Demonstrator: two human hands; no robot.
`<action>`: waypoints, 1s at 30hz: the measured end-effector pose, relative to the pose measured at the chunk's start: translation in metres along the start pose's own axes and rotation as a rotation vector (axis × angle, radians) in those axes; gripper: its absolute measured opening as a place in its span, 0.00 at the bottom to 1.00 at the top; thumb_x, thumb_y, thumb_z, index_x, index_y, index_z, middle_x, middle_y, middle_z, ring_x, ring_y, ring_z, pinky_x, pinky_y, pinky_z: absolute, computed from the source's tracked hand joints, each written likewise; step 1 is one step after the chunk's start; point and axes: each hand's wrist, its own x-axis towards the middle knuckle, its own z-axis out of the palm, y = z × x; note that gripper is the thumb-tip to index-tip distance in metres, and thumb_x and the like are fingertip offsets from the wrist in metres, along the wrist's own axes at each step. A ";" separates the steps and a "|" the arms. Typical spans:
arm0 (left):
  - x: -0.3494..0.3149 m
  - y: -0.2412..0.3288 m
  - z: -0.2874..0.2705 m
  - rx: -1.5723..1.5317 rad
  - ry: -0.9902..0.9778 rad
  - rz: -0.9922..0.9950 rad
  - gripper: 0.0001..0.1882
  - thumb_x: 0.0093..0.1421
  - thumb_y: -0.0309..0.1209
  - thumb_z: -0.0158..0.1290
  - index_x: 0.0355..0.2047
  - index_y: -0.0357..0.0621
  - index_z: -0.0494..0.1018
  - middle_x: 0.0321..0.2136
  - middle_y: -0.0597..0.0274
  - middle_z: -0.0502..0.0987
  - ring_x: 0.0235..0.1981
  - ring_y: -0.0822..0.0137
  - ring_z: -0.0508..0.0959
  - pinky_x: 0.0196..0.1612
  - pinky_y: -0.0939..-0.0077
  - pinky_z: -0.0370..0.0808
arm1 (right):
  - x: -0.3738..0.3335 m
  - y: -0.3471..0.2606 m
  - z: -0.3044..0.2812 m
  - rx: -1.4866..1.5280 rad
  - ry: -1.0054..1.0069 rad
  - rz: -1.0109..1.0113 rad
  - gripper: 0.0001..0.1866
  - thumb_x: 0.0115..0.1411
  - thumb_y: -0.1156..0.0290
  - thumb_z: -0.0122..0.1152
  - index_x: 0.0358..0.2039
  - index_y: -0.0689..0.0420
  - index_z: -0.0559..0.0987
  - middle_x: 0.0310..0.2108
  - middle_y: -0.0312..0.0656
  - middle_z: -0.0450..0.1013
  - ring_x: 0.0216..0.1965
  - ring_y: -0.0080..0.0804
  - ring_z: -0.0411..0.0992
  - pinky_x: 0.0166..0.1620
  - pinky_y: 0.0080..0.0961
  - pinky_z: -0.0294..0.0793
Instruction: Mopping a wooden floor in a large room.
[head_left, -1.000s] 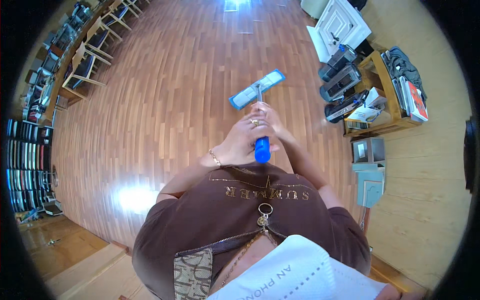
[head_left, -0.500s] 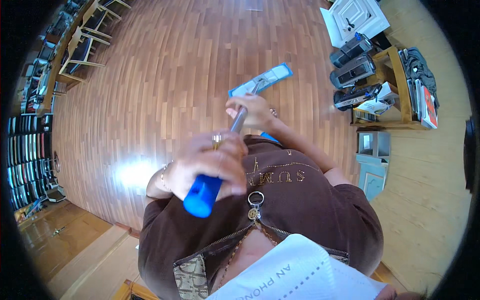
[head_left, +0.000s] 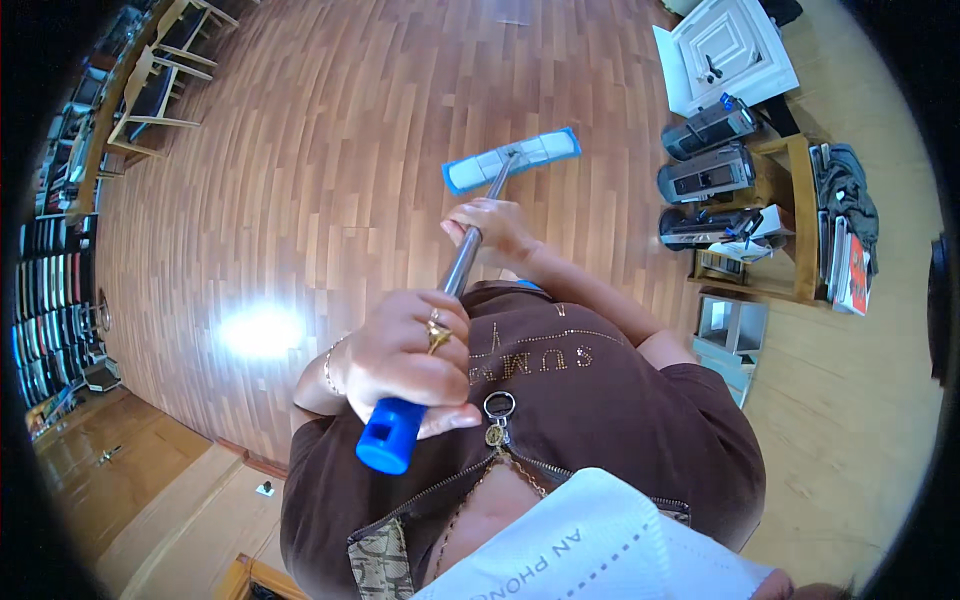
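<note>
A flat mop (head_left: 515, 158) rests on the wooden floor ahead of me, its wide head white on top with a blue fringe showing round it. From its middle a metal pole slopes back toward my chest and ends in a blue grip cap (head_left: 391, 440). My left hand (head_left: 412, 352), wearing a gold ring, is wrapped round the top of the pole just above that cap, thumb stretched out along it. Lower down the pole, my right hand (head_left: 497, 232) is closed round the shaft.
Wooden chairs (head_left: 150, 95) and a long desk line the left side, with a shelf of upright folders (head_left: 50, 290) nearer me. To the right are a white cabinet (head_left: 728, 60), several black machines (head_left: 708, 172) and a wooden shelf (head_left: 805, 215). Light glares off the floor (head_left: 262, 332).
The mop head has turned a little and its left end has shifted left. My left hand and the blue cap have moved slightly down and left. Both hands keep their hold.
</note>
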 end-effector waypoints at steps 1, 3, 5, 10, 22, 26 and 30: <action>0.000 -0.010 0.004 0.006 0.012 -0.005 0.14 0.50 0.29 0.65 0.19 0.46 0.67 0.14 0.66 0.69 0.16 0.60 0.71 0.24 0.66 0.68 | 0.001 0.015 0.000 -0.019 -0.001 -0.008 0.06 0.55 0.62 0.60 0.26 0.47 0.77 0.24 0.38 0.75 0.29 0.40 0.76 0.31 0.37 0.74; -0.001 -0.029 0.005 0.056 0.003 -0.023 0.14 0.49 0.28 0.64 0.19 0.46 0.67 0.15 0.65 0.69 0.18 0.59 0.72 0.26 0.64 0.67 | 0.008 0.038 0.003 -0.032 -0.015 0.002 0.07 0.56 0.63 0.62 0.26 0.50 0.80 0.25 0.40 0.77 0.30 0.40 0.76 0.32 0.35 0.75; 0.000 -0.044 0.008 0.102 0.032 -0.044 0.13 0.49 0.28 0.64 0.20 0.47 0.68 0.16 0.65 0.70 0.19 0.59 0.72 0.27 0.63 0.67 | 0.016 0.051 0.002 -0.001 0.003 -0.011 0.07 0.56 0.63 0.62 0.25 0.51 0.80 0.25 0.40 0.76 0.30 0.40 0.76 0.33 0.35 0.74; 0.009 -0.083 0.004 0.205 -0.002 -0.103 0.15 0.50 0.29 0.64 0.20 0.48 0.66 0.17 0.65 0.68 0.23 0.58 0.71 0.39 0.61 0.68 | 0.041 0.102 0.004 0.040 0.064 -0.022 0.10 0.56 0.60 0.62 0.25 0.51 0.78 0.26 0.40 0.76 0.32 0.41 0.75 0.36 0.36 0.73; 0.193 -0.098 -0.111 0.186 0.190 -0.194 0.12 0.46 0.23 0.68 0.29 0.41 0.76 0.24 0.61 0.77 0.28 0.59 0.77 0.42 0.62 0.74 | 0.206 0.145 -0.109 0.225 0.150 0.033 0.13 0.50 0.62 0.68 0.16 0.55 0.76 0.19 0.45 0.73 0.28 0.43 0.74 0.35 0.36 0.69; 0.220 -0.104 -0.155 0.030 0.225 0.028 0.34 0.49 0.43 0.69 0.50 0.45 0.65 0.21 0.64 0.74 0.22 0.65 0.77 0.32 0.60 0.76 | 0.226 0.135 -0.124 0.292 0.228 0.066 0.16 0.49 0.65 0.71 0.16 0.58 0.74 0.18 0.46 0.68 0.23 0.45 0.68 0.31 0.37 0.66; 0.255 -0.091 -0.178 0.091 0.273 0.137 0.40 0.46 0.69 0.56 0.39 0.44 0.68 0.18 0.68 0.71 0.17 0.70 0.75 0.26 0.73 0.75 | 0.253 0.112 -0.139 0.392 0.223 0.117 0.18 0.49 0.66 0.71 0.15 0.58 0.70 0.18 0.47 0.67 0.23 0.47 0.65 0.30 0.38 0.64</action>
